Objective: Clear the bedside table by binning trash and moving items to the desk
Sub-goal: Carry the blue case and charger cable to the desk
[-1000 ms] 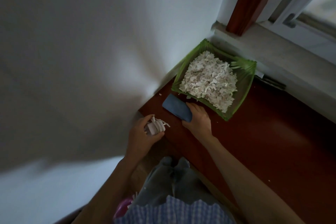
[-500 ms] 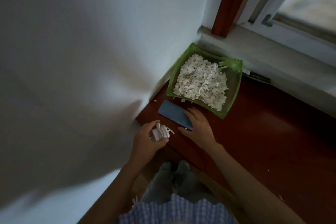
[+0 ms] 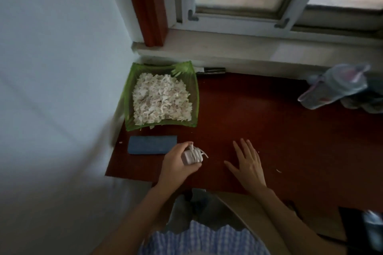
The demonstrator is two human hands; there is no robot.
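My left hand [image 3: 176,164] is closed around a small white charger with its cable wound round it [image 3: 191,155], held just over the dark red desk [image 3: 269,130]. A flat blue case [image 3: 152,144] lies on the desk just left of that hand, apart from both hands. My right hand [image 3: 247,163] rests flat on the desk with fingers spread and nothing in it. A green tray [image 3: 126,114] full of white paper shreds sits in the desk's far left corner.
A white wall runs along the left. A window sill [image 3: 248,51] and window are behind the desk. A crumpled plastic bag [image 3: 335,87] lies at the far right. A pen [image 3: 213,70] lies behind the tray. Small paper bits dot the desk.
My right hand has let go of the blue case and moved right, now flat on the desk. My left hand has brought the charger over the desk. The view has tilted up toward the window.
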